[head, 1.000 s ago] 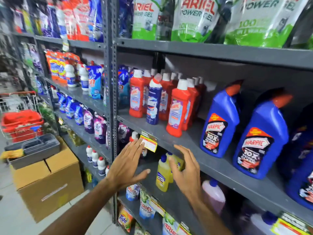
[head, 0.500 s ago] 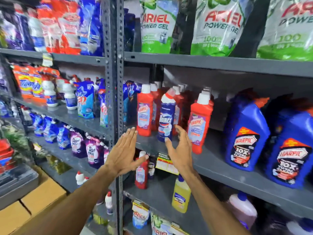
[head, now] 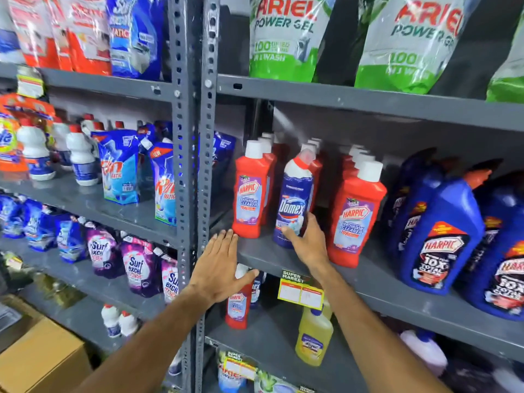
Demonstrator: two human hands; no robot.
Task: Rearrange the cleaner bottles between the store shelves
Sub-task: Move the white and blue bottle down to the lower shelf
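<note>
Right hand [head: 307, 245] wraps around the bottom of the Domex bottle [head: 293, 202], thumb in front. Left hand [head: 219, 268] is spread flat, just left of the Domex, touching nothing.

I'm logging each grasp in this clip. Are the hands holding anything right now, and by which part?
The right hand grips the blue Domex bottle around its lower body, near the base. The left hand is open and holds nothing.

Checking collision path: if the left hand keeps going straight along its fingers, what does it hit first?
Likely the front red Harpic bottle: the left hand is flat, fingers pointing up and away toward its base over the shelf edge. Depth is unclear; it may meet the edge first.
</note>
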